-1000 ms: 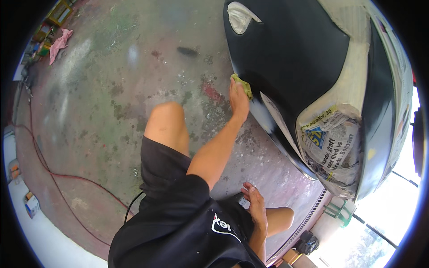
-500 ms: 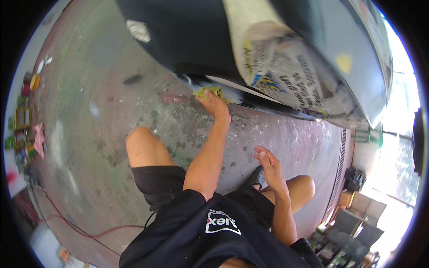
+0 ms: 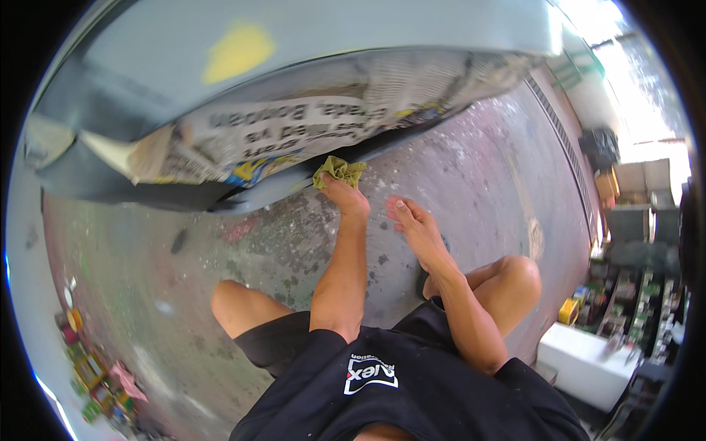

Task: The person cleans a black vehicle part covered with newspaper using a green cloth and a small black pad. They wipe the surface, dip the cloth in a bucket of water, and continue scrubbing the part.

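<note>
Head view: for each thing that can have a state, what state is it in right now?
Left hand, closed on the cloth
Right hand, empty, fingers loosely curled
Cloth, crumpled, by the car's lower edge
Car, partly covered
Newspaper, spread over the car, wrinkled
Pink rag, crumpled
Black bag, bulging; tied or not, unclear

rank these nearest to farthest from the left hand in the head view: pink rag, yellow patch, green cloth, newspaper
1. Green cloth, in the left hand
2. Newspaper, just above that hand
3. Yellow patch, upper left
4. Pink rag, far lower left
</note>
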The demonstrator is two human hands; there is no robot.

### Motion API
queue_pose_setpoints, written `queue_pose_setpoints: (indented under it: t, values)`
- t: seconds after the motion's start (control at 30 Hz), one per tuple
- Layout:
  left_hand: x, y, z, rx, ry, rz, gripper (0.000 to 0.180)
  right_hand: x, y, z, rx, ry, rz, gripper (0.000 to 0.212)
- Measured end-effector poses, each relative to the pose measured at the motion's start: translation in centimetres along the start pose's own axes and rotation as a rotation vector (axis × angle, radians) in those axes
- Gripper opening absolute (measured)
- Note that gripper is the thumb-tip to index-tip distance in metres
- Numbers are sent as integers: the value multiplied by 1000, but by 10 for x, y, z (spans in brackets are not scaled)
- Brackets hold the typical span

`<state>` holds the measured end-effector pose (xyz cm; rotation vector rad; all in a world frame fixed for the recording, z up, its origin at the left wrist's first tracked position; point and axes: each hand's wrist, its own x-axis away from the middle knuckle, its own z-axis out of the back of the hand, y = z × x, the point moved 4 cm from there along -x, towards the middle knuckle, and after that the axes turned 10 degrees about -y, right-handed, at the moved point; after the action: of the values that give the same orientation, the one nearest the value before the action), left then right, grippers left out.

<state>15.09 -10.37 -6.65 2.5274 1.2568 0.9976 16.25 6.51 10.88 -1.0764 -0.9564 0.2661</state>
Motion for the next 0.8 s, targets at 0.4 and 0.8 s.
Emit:
queue_pose_setpoints:
  t: [0.4, 0.8]
  values:
    - [103, 101, -22, -1439, -651, -230, 54, 42, -16, 33, 583, 128, 226, 70]
    - [6, 24, -16, -2559, -1301, -1468, 64, 213, -53, 72, 694, -3, 220, 58]
